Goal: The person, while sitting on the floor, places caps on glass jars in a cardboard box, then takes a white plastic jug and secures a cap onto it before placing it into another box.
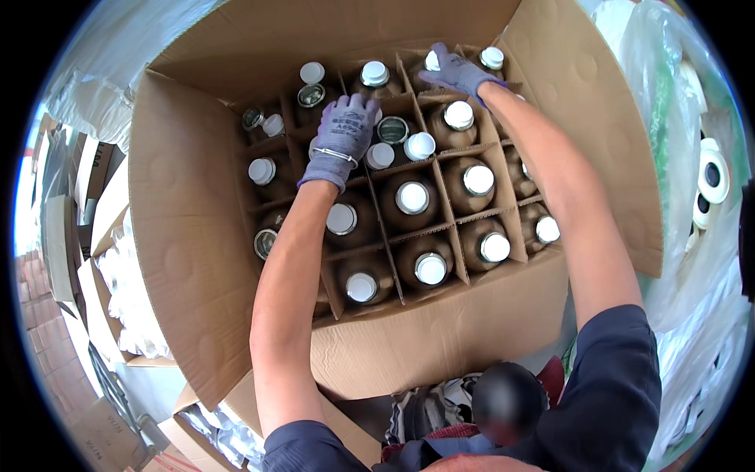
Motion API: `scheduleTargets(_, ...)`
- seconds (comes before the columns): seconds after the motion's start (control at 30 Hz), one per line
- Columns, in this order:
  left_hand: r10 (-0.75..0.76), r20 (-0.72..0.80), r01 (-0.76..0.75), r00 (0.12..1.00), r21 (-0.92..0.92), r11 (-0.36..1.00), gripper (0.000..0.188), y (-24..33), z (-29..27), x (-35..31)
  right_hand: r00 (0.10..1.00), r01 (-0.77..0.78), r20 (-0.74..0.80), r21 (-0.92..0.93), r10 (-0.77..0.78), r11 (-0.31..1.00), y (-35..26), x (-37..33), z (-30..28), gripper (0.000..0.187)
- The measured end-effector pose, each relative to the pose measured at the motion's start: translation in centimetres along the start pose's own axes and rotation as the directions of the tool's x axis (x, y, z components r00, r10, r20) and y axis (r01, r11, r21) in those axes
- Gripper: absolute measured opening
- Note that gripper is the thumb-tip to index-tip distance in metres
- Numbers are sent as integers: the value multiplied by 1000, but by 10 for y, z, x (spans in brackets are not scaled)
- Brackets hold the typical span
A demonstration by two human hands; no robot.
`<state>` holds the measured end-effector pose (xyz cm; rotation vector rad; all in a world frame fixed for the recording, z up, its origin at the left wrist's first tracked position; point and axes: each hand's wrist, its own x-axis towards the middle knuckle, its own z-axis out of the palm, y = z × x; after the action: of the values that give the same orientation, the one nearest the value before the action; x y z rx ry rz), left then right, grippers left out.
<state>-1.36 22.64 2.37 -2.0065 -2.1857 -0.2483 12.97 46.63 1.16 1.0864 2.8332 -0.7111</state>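
Note:
An open cardboard box point(440, 346) holds brown bottles point(401, 189) in a grid of cardboard dividers point(387, 256), most with white caps. My left hand point(346, 134), in a grey-purple knit glove, is closed over the left-middle compartments; what its fingers hold is hidden. At the far side my right hand point(460, 75), gloved alike, has its thumb and fingers around a white cap point(432, 60) on a bottle. Uncapped silvery necks show on several bottles, among them an open bottle point(392, 130) beside my left hand. Loose-looking white caps point(380, 156) lie near it.
The box's flaps stand spread, with a tall left flap point(193, 236) and a right flap point(590, 118). Clear plastic bags point(676, 315) with white round parts point(713, 173) lie on the right. Smaller boxes point(118, 291) with wrapped contents stand on the left.

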Motion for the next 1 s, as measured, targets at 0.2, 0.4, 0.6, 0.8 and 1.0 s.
scheduleTargets(0.2,-412,-233,199,881,-608,769,41,22,-42,-14,951,-305,-96,-119,295,945,-19,1,-3,79)
scheduleTargets(0.4,-513,74,264,855,-914,309,66,40,-61,-109,901,256,-256,-338,-350,906,-76,-114,10,54)
scheduleTargets(0.6,-590,369,343,718,-925,-161,46,62,-83,-147,799,490,-348,-96,-490,866,-111,-126,-39,30)
scheduleTargets(0.8,-546,382,240,746,-918,-316,43,81,-98,-120,220,515,-845,-324,-488,794,-175,-70,-150,71)
scheduleTargets(1.0,-591,129,150,796,-989,-14,83,83,-66,-140,796,471,150,456,-586,755,-176,-179,-10,35)
